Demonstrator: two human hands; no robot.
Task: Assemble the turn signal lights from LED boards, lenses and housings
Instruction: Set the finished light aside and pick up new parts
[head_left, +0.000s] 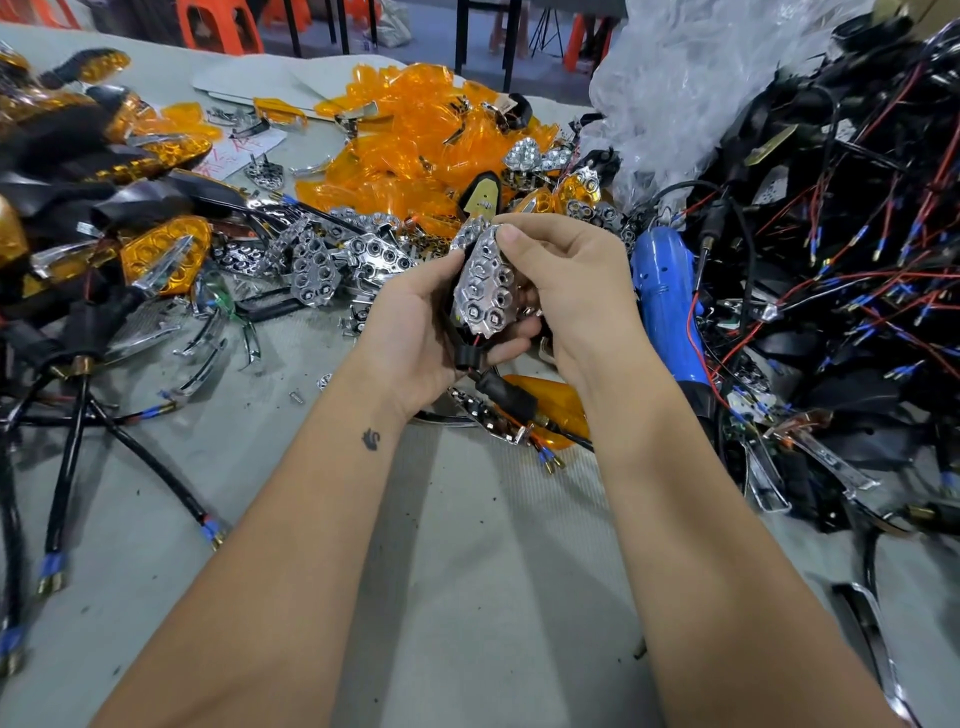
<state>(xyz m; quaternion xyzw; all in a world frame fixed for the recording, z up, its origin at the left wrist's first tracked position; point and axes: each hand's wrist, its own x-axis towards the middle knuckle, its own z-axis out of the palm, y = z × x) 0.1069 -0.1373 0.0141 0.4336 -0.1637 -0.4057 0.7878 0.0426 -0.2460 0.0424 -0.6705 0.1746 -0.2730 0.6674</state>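
My left hand (415, 332) cradles a black housing (466, 354) from below, its stub and red wire poking out at the bottom. A chrome honeycomb reflector (485, 283) sits in the housing's open face. My right hand (566, 280) grips the reflector's top and right edge, thumb on its upper tip. Whether an LED board lies beneath the reflector is hidden. Loose chrome reflectors (332, 260) lie just left of my hands, and a heap of orange lenses (405, 150) sits behind them.
Finished amber lights with black cables (156, 249) are stacked at the left. Black housings with red and blue-tipped wires (841, 270) pile up at the right, beside a blue tool (667, 306) and a plastic bag (691, 83). An orange lens part (558, 400) lies under my wrists.
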